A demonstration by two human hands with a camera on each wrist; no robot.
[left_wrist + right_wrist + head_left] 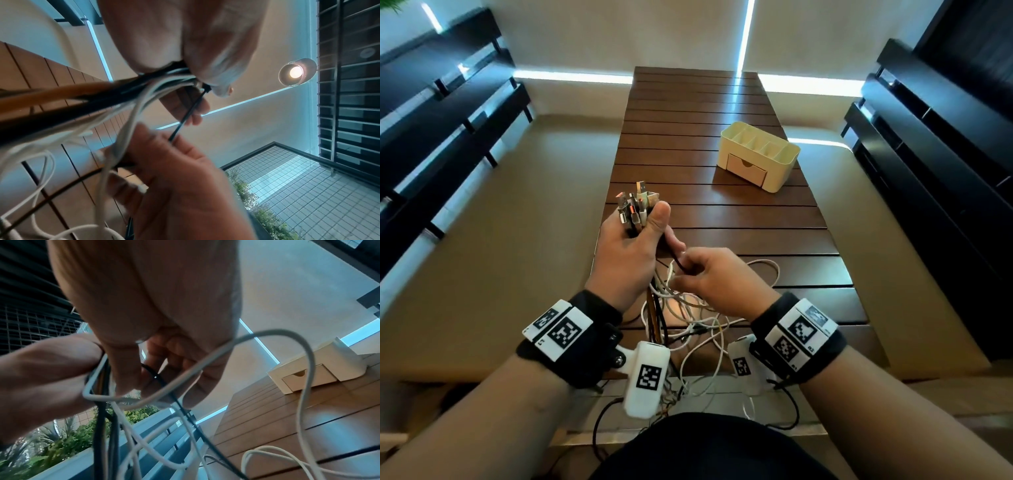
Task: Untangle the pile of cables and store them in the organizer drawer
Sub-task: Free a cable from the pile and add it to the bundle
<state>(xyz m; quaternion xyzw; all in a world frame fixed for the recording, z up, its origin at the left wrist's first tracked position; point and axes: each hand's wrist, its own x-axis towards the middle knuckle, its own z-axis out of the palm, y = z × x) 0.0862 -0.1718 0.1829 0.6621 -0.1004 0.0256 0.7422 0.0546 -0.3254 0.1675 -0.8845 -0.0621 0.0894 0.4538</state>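
Head view. The left hand (631, 246) is raised above the near half of the slatted table (722, 212), fingers and thumb curled round a bundle of cables (681, 318); the plugs (635, 205) stand up out of the fist, side by side. Below the fist the cables hang in white, black and orange-brown loops over the near edge of the table. The right hand (717, 281), just beside the left, pinches a black cable (677, 258) that runs up into the left hand. The organizer (758, 156) stands toward the far right of the table, well apart from both hands, its drawer (746, 170) shut and its top compartments open.

Left wrist view. The left hand (185, 40) clamps the bundle (82, 100) where the strands leave the fist. One thin black cable (188, 116) runs taut from it to the right hand (180, 186), which is blurred; white strands pass through its fingers.

Right wrist view. Thumb and fingertips (131, 379) of the right hand (154, 305) are closed on the black cable (152, 373). A white loop (257, 334) arcs in front of the hand. The left hand (41, 373) grips the bundle at the left. The organizer (320, 369) sits on the table (298, 415) behind, drawer (308, 379) closed.
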